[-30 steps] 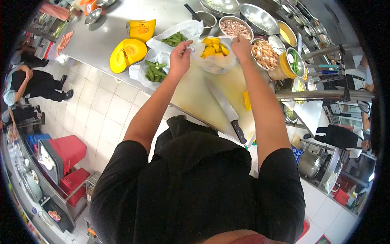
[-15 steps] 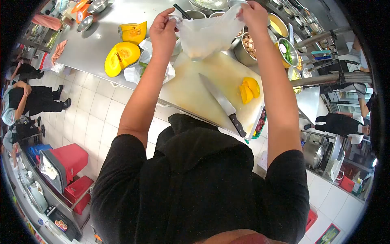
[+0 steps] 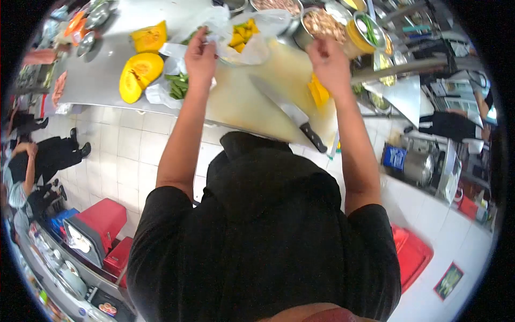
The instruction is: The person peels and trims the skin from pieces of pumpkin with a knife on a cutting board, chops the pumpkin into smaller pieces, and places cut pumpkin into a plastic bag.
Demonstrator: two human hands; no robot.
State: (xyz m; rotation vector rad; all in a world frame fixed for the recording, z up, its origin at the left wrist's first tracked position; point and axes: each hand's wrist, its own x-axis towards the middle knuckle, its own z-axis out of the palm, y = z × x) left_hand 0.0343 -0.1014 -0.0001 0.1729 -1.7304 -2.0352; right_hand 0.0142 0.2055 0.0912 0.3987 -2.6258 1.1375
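Note:
A white plastic bag lies spread at the far side of the cutting board, with cut pumpkin pieces inside. My left hand is just left of it, above crumpled plastic and green vegetables, its fingers loosely apart. My right hand hovers over the board's right side with thumb and fingers parted, slightly blurred. Beneath it, a yellow pumpkin chunk is partly covered. A chef's knife lies diagonally on the board, handle toward me.
Left on the steel counter sit a pumpkin half and a pumpkin wedge. A pot of chopped meat and a bowl with green vegetables stand back right. Several people are around; a red bin stands behind left.
The plastic bag, held up between both hands before, is now down with pumpkin pieces showing inside. Both hands have let go; the right moved down over the yellow chunk. The view has shifted.

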